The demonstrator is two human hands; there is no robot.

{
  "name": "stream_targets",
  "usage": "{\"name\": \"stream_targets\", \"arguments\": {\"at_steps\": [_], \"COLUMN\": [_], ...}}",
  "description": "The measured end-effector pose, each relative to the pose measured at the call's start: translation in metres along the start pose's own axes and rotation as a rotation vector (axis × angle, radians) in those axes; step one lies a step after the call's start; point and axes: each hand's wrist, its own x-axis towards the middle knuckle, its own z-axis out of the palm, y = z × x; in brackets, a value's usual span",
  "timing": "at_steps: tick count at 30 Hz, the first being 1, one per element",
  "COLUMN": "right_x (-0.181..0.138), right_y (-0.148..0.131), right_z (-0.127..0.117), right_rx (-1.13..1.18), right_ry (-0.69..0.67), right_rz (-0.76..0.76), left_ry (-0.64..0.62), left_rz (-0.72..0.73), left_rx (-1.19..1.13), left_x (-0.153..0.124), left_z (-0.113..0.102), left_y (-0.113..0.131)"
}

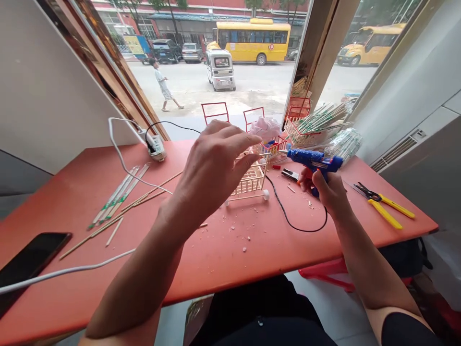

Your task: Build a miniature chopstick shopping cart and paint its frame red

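Observation:
My right hand [326,187] is wrapped around the grip of a blue glue gun [313,157], whose nozzle points left. In front of its tip, a short wooden stick [265,154] shows past my left thumb. My left hand [219,161] is closed over it, seen from the back, with most of the grip hidden. Just behind and below that hand stands a small cart [248,185] of thin wooden sticks with white wheels [266,195], partly covered by my fingers. A black cord [284,216] curves across the table near the glue gun.
Yellow-handled pliers [387,206] lie right. Bundled sticks [324,120] and small red-framed carts [275,144] stand at the back. Left are packaged sticks [118,197], loose sticks [144,198], a phone [32,264], a white cable [122,161] and a power strip [155,146]. Scraps dot the red table [216,269].

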Motion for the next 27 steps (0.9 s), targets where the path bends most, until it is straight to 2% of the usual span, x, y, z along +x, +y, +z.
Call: {"name": "stream_targets", "arguments": {"at_steps": [7, 15, 20, 27], "right_x": [-0.008, -0.010, -0.010, -0.011], "right_y": [0.006, 0.000, -0.003, -0.003], "right_z": [0.002, 0.010, 0.012, 0.013], "right_rx": [-0.043, -0.003, -0.014, -0.024], "right_ry": [-0.029, -0.061, -0.079, -0.096], "right_rz": [0.022, 0.022, 0.013, 0.006], "left_ry": [0.018, 0.018, 0.005, 0.028], "left_rz": [0.066, 0.018, 0.017, 0.015], "left_rx": [-0.026, 0.007, 0.014, 0.022], "left_x": [0.004, 0.006, 0.008, 0.008], "left_z": [0.026, 0.052, 0.057, 0.054], "left_y": [-0.005, -0.012, -0.013, -0.010]}}
